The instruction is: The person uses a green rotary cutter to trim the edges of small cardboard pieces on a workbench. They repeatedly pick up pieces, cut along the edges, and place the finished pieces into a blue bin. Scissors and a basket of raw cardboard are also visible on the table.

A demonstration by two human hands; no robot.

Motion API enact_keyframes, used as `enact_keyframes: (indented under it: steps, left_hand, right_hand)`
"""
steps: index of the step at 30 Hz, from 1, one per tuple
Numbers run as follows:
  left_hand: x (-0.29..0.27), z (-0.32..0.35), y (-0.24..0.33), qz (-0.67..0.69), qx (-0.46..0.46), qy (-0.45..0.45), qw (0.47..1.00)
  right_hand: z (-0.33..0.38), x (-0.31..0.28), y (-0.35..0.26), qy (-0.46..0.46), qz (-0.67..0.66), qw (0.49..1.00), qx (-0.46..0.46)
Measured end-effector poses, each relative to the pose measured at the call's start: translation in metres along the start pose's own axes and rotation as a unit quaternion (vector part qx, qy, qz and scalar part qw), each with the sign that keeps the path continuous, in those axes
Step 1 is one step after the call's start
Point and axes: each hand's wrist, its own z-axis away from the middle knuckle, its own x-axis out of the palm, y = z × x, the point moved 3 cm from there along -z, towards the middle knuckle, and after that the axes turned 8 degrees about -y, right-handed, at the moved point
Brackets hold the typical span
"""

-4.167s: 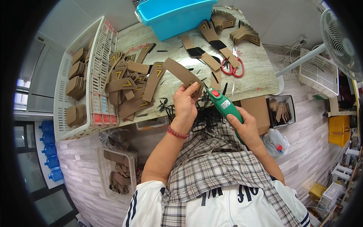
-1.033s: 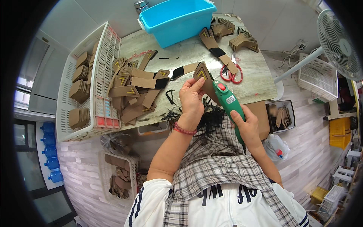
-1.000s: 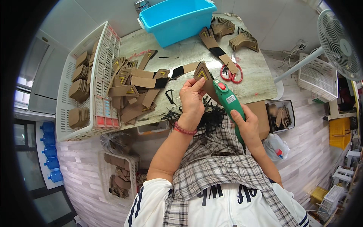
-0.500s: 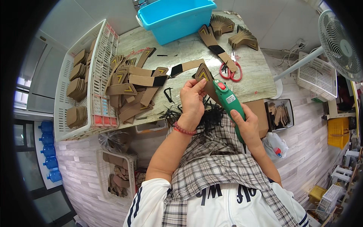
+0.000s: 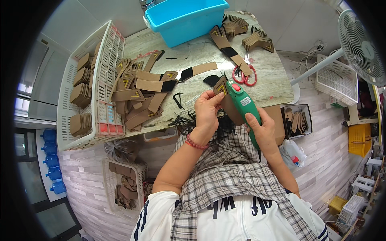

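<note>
A brown fabric strap (image 5: 230, 109) with a yellow chevron on its pointed end is pinched between the thumb and fingers of my left hand (image 5: 206, 112). My right hand (image 5: 263, 128) is wrapped round a green handheld electric cutter (image 5: 246, 107) with a red button. Its head lies against the strap's right edge, but the blade itself cannot be made out. Just beyond the strap's tip shows a small black piece (image 5: 210, 80). Black trimmings (image 5: 226, 125) lie on the plaid apron (image 5: 209, 146) and along the table's near edge, partly under my hands.
Loose brown straps (image 5: 140, 86) are heaped on the table's left, beside a white crate (image 5: 94, 116) holding stacked pieces. Red-handled scissors (image 5: 251, 82) lie right of the cutter. A blue tub (image 5: 187, 24) and fanned strap stacks (image 5: 258, 40) stand behind. A fan (image 5: 359, 48) is at right.
My left hand and the strap's pointed end have shifted slightly right and nearer to me. More of the black piece shows beyond the tip. My right hand, with the cutter, has barely moved.
</note>
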Motion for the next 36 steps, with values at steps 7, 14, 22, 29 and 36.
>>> enact_keyframes:
  steps: [7, 14, 22, 29, 36]
  left_hand:
    - [-0.006, 0.005, 0.000, -0.038, -0.015, -0.007, 0.999]
    - [-0.014, -0.002, 0.020, -0.076, 0.052, -0.036, 0.995]
    - [-0.018, -0.009, 0.031, -0.154, 0.070, -0.073, 0.983]
    - [-0.023, -0.017, 0.039, -0.200, 0.071, -0.108, 0.971]
    - [-0.023, -0.021, 0.058, -0.289, 0.053, -0.144, 0.945]
  right_hand:
    - [-0.001, 0.001, -0.002, 0.010, -0.001, 1.000, -0.002]
    - [0.006, -0.006, 0.011, -0.009, -0.001, 1.000, 0.010]
    - [0.008, -0.008, 0.009, -0.024, 0.000, 1.000, 0.019]
    - [0.009, -0.010, 0.009, -0.025, -0.007, 0.999, 0.021]
    - [0.010, -0.019, 0.007, -0.062, 0.010, 0.998, 0.026]
